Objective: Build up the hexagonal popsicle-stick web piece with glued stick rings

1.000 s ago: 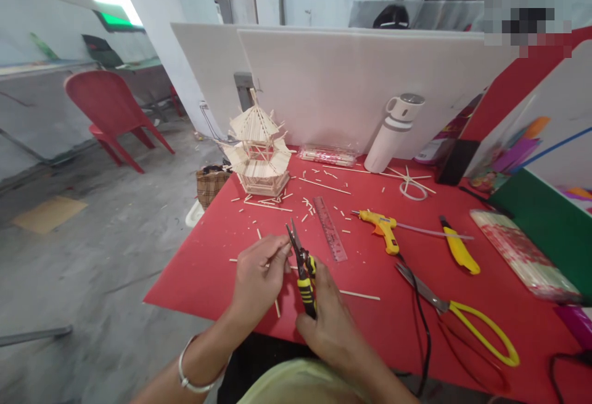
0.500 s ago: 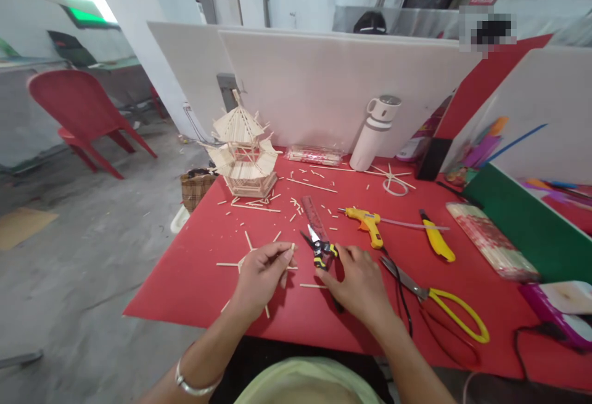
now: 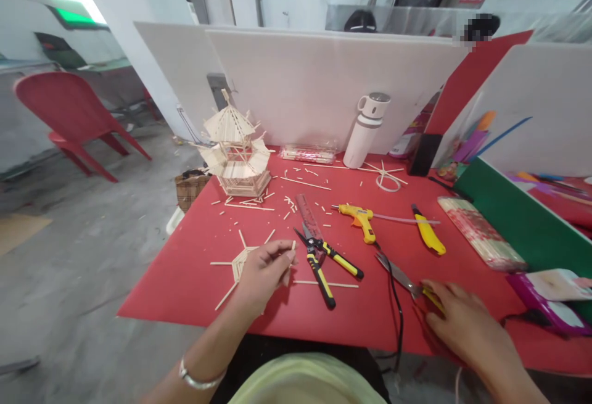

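My left hand (image 3: pixel 266 274) pinches a short wooden stick (image 3: pixel 294 246) between thumb and fingertips. Partly hidden under that hand lies a spider-web-like frame of sticks (image 3: pixel 238 262), with sticks radiating from it. My right hand (image 3: pixel 462 317) has its fingers and thumb around the yellow handle of the scissors (image 3: pixel 407 282), which lie flat on the table; most of the handle is covered. Between my hands, pliers-like cutters (image 3: pixel 317 256) with black and yellow handles rest spread apart. One loose stick (image 3: pixel 345 285) passes beneath them.
A stick-built pavilion model (image 3: pixel 238 157) stands at the back left. Beyond the cutters are a red ruler (image 3: pixel 308 214), several stick scraps, a yellow glue gun (image 3: pixel 361 218) and a yellow utility knife (image 3: pixel 429 234). A white bottle (image 3: pixel 365 132) stands behind; bundled sticks (image 3: pixel 481 231) lie right.
My right hand has let go of the cutters, which now lie spread on the table, and has moved right to the scissors' handle. My left hand still holds the short stick.
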A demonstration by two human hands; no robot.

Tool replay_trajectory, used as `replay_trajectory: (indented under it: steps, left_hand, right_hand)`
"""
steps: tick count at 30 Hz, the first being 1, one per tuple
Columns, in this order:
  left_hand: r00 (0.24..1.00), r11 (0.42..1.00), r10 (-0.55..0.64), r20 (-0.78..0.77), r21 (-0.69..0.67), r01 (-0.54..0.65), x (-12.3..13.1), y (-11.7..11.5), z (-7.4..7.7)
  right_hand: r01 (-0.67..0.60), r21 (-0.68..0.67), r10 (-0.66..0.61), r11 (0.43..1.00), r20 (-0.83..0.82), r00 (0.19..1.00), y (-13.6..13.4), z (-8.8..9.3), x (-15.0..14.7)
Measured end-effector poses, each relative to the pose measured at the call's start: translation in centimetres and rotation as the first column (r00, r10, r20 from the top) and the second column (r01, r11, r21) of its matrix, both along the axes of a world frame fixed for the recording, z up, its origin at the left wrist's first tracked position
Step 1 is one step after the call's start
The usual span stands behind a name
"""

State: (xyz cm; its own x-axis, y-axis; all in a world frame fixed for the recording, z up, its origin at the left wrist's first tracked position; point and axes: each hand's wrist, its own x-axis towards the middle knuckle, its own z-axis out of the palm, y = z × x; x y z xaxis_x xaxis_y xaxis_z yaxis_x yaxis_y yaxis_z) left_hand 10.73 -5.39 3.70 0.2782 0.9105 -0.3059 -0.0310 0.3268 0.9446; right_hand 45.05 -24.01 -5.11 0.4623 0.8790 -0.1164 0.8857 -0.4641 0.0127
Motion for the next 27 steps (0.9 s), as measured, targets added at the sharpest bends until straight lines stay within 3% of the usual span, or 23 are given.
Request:
replay_trajectory:
  steps: [4,7,10,15,17,20,22,25,27]
  left_hand:
    - [0.999,0.999,0.003,0.048,-0.051,-0.001,0.4,-0.3,-0.1]
    - [0.997,0.998,0.008,0.073,-0.062,-0.004,0.7,-0.5,-0.2]
    - [0.989,0.996,-0.058,0.139,-0.065,0.067,2.5,-1.4,-0.6]
    - [0.926,0.932,-0.305,0.221,-0.129,0.338,7.3,-4.6,-1.9]
    - [0.905,0.908,-0.353,0.238,-0.147,0.392,8.3,-5.7,-2.2]
    - [0.906,0.914,-0.353,0.234,-0.122,0.387,8.3,-6.2,-2.2]
    - [0.923,0.938,-0.32,0.216,-0.064,0.34,7.5,-6.0,-1.7]
    - [0.96,0.972,-0.23,0.16,0.09,0.217,5.6,-5.4,-0.6]
    - [0.985,0.964,-0.145,0.094,0.239,0.119,3.8,-5.0,0.2]
  right_hand:
    - [-0.009,0.069,0.006,0.998,0.044,0.999,-2.9,-1.6,0.6]
    - [0.036,0.027,-0.036,0.999,0.014,0.999,-3.6,-1.6,0.0]
    - [0.103,-0.036,-0.105,0.994,-0.057,0.993,-3.4,-0.5,-1.3]
    - [0.271,-0.139,-0.283,0.952,-0.073,0.956,-4.7,2.3,-2.3]
    - [0.384,-0.102,-0.393,0.918,-0.088,0.915,-6.3,3.2,-2.3]
    - [0.5,0.089,-0.473,0.862,-0.213,0.855,-7.5,4.2,-3.6]
    - [0.491,0.286,-0.365,0.823,-0.395,0.843,-6.4,4.6,-6.0]
    - [0.308,0.525,0.108,0.793,-0.619,0.778,-2.4,5.1,-11.3]
    - [0.168,0.588,0.293,0.791,-0.606,0.74,0.7,5.4,-15.0]
